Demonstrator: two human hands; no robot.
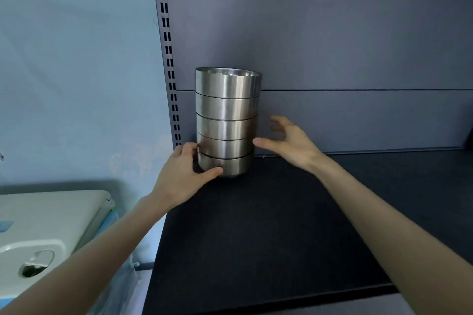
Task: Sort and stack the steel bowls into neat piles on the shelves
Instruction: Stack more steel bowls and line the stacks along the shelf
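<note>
Head view is showing a stack [226,123] of 5 steel bowls standing upright in the back left corner of a dark shelf [281,225], just beside a slotted upright [167,59] and close against the grey panel [332,46]. The left hand [181,174] is gripping the stack at its base, thumb lying across the front, fingers curling round the left side. The right hand [289,143] is hovering open at the stack's right, fingers spread, thumb tip just at the steel; contact is unclear. A white appliance [46,220] is sitting lower left.

Likely a shop: slotted upright [169,59], grey back panel [332,33], dark shelf [281,225].
</note>
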